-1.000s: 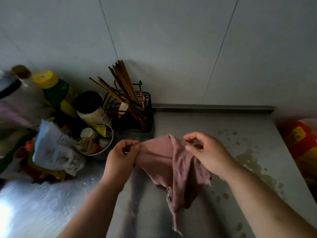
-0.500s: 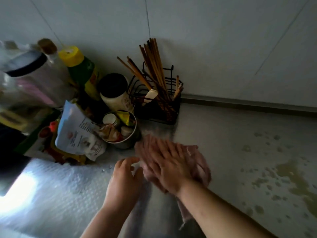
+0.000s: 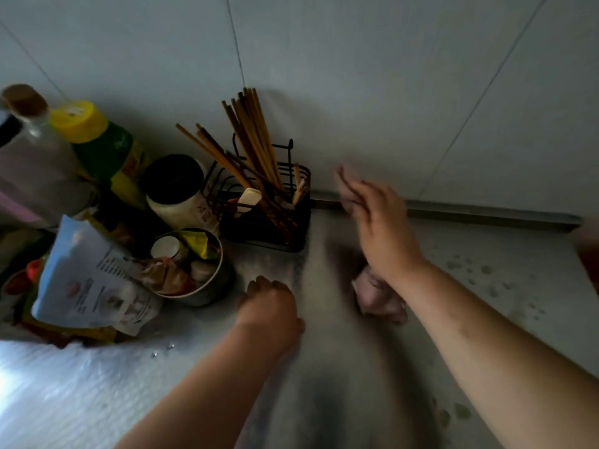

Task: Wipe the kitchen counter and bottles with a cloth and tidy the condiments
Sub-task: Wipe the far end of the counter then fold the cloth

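My right hand (image 3: 379, 222) is blurred over the grey counter (image 3: 505, 306) close to the back wall, its fingers stretched out. A bunched pink cloth (image 3: 372, 294) lies on the counter under its wrist, and a pink blur shows at the fingertips. My left hand (image 3: 269, 303) rests on the counter with its fingers curled down and nothing in it, just right of a metal bowl (image 3: 212, 294) of small condiment packets. A green bottle with a yellow cap (image 3: 103, 147), a white jar with a black lid (image 3: 176, 192) and a corked bottle (image 3: 30, 124) stand crowded at the left.
A black wire holder of chopsticks (image 3: 272, 218) stands against the wall between the bottles and my right hand. A white printed packet (image 3: 87, 280) leans on the bowl. Wet spots (image 3: 479, 270) dot the counter to the right. A red thing (image 3: 588, 254) shows at the right edge.
Both hands let go of the cloth they held spread out. My right hand pressed it to the counter, then swept back toward the wall. My left hand settled on the counter.
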The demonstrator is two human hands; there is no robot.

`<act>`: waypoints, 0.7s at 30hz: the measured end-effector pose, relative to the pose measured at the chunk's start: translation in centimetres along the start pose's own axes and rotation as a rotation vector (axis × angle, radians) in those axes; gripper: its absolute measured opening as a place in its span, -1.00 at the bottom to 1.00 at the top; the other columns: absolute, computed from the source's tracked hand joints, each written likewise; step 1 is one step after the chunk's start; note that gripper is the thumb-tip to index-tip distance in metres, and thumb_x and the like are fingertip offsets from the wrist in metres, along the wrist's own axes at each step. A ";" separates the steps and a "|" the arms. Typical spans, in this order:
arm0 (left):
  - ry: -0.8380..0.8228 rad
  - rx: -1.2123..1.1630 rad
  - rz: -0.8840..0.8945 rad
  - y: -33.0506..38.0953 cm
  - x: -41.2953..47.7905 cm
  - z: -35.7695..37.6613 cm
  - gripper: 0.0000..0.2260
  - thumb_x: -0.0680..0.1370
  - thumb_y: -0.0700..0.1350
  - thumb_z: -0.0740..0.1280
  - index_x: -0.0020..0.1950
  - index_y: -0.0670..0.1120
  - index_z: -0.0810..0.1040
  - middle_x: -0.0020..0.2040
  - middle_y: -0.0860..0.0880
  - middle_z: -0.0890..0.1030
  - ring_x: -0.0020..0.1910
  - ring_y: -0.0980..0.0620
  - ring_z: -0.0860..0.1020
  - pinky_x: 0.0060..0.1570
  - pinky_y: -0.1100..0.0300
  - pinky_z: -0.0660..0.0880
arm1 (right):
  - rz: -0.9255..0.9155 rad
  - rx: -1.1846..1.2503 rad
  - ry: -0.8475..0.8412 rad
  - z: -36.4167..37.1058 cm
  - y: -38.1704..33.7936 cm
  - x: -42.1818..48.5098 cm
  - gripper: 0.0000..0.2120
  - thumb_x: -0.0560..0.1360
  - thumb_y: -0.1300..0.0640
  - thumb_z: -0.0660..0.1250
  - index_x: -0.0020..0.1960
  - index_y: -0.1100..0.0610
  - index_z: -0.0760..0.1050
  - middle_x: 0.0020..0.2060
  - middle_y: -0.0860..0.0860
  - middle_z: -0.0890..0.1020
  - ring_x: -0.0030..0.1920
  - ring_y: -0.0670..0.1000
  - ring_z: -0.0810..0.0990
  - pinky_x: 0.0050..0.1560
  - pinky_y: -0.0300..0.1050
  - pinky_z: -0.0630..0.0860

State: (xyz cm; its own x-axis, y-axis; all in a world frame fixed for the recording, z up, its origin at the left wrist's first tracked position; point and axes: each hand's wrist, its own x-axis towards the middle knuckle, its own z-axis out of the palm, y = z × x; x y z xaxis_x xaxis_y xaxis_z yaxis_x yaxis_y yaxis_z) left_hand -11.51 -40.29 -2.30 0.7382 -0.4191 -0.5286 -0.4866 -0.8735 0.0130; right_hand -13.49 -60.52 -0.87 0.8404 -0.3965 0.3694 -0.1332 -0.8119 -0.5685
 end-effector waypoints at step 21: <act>-0.282 0.308 0.090 3.7 2.2 -2.3 -0.69 0.38 0.11 0.42 0.05 0.00 0.62 0.02 0.04 0.62 0.03 0.01 0.57 0.10 0.14 0.52 | 0.119 -0.531 -0.295 -6.2 15.4 -3.1 -0.45 0.58 0.23 0.07 0.56 0.05 0.10 0.57 0.08 0.11 0.56 0.15 0.04 0.53 0.04 -0.12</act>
State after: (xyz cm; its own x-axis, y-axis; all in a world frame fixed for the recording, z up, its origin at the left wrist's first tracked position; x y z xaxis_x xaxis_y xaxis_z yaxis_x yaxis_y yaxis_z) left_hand -10.55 -45.01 -1.44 0.5505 -0.3689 -0.7489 -0.6917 -0.7039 -0.1617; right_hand -21.46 -74.47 -6.22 0.9033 -0.4242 0.0642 -0.4149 -0.9017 -0.1214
